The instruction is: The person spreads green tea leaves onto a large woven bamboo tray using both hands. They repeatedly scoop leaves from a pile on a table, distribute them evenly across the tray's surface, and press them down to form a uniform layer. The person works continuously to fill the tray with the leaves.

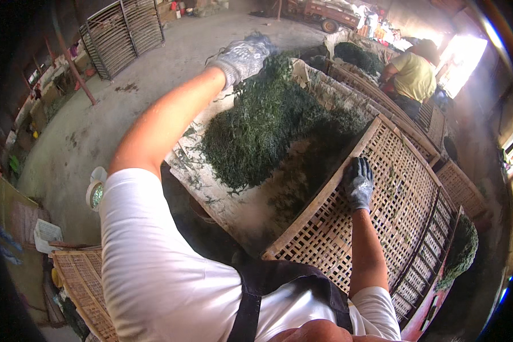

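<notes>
My left hand (246,55), in a grey-white knitted glove with dark fingers, reaches to the far edge of a heap of dark green leafy material (260,124). Its fingertips are blurred against the leaves, so its grasp is unclear. The heap lies on a pale cloth (188,164) strewn with loose leaves. My right hand (359,184), in a grey coated glove, lies palm down with extended fingers on a woven bamboo tray (402,201), close to its wooden rim. The tray slants at the right of the heap and has leaf scraps on its weave.
A co-worker (414,77) in a yellow-green shirt bends beside another leaf heap (359,57). A slatted rack (122,36) stands at the back left, near a red post (75,64). Another woven tray (83,290) is at lower left; a white bucket (95,194) stands by my left arm.
</notes>
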Demonstrator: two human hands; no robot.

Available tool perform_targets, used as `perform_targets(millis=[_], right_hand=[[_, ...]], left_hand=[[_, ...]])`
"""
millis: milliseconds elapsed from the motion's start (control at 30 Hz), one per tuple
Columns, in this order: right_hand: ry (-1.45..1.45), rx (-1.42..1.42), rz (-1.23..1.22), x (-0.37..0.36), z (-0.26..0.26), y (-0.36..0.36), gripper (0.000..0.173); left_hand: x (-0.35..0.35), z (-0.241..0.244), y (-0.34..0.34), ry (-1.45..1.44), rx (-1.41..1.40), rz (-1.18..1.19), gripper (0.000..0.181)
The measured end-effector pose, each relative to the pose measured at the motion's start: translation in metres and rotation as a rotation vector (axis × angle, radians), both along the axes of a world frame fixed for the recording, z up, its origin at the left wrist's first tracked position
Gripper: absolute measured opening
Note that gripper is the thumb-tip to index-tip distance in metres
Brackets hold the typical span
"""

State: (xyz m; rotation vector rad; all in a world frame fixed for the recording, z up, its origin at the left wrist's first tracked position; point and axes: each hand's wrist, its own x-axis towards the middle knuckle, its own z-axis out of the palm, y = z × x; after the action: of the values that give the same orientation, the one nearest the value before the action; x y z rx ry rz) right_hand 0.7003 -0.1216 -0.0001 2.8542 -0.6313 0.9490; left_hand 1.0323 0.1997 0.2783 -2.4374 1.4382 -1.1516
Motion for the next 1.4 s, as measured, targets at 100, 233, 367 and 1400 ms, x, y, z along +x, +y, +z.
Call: perform_targets(millis=[100, 233, 367, 1400], right_hand=[[-0.046, -0.02, -0.004, 0.001, -0.017, -0.014, 0.044], [-0.015, 0.019, 0.023, 0.007, -0.012, -0.001, 0.047], [0.049, 0.086, -0.002, 0.006, -0.006, 0.004, 0.046], [0.718, 0.221, 0.466, 0.138, -0.04, 0.15, 0.053]], left_hand=[[-0.001, 0.037, -0.012, -0.034, -0.02, 0.059, 0.046], [0.024, 0.05, -0.018, -0.202, -0.076, 0.074, 0.049], [0.04, 0.11, -0.026, -0.019, -0.446, -0.224, 0.039], [-0.027, 0.221, -0.111, -0.177, -0.537, -0.29, 0.028]])
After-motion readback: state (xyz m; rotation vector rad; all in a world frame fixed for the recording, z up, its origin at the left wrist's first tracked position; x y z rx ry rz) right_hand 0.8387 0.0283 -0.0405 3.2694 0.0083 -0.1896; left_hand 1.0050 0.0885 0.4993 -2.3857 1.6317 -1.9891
